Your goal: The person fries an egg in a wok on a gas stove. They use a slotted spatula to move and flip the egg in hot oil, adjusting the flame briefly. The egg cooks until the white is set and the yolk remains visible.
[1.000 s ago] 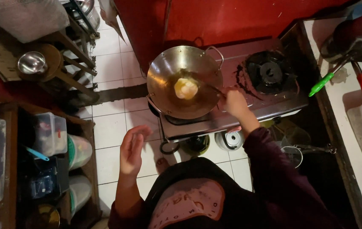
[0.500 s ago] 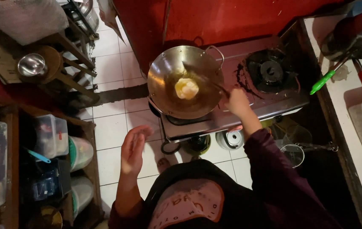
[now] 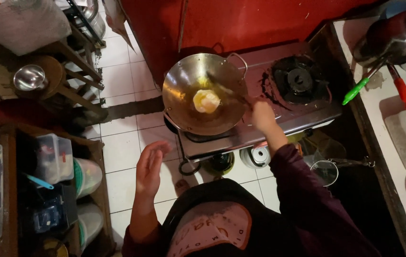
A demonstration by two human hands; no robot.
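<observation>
From the head camera, your right hand [image 3: 263,114] is closed around the handle of a spatula [image 3: 226,90] at the near right rim of the metal wok [image 3: 179,83]; the blade reaches up into the wok, its tip blurred, lying just right of the egg [image 3: 206,101]. The egg, yellow in the middle and pale around, sits in oil near the centre of the wok's bottom. The wok stands on the left burner of the two-burner stove [image 3: 303,119], filling that whole left end; the right burner [image 3: 300,78] is bare and black.

Your left hand [image 3: 149,167] is held open in the air, fingers spread apart and holding nothing, off the stove's near left corner and above the white floor tiles [image 3: 122,157].

On the counter [image 3: 393,143] to the right of the stove, a green-handled utensil [image 3: 355,91] and a red-handled one [image 3: 405,93] lie near a dark pot [image 3: 393,40]. To the far left, a small steel bowl [image 3: 29,77] rests on a wooden shelf [image 3: 65,93].
</observation>
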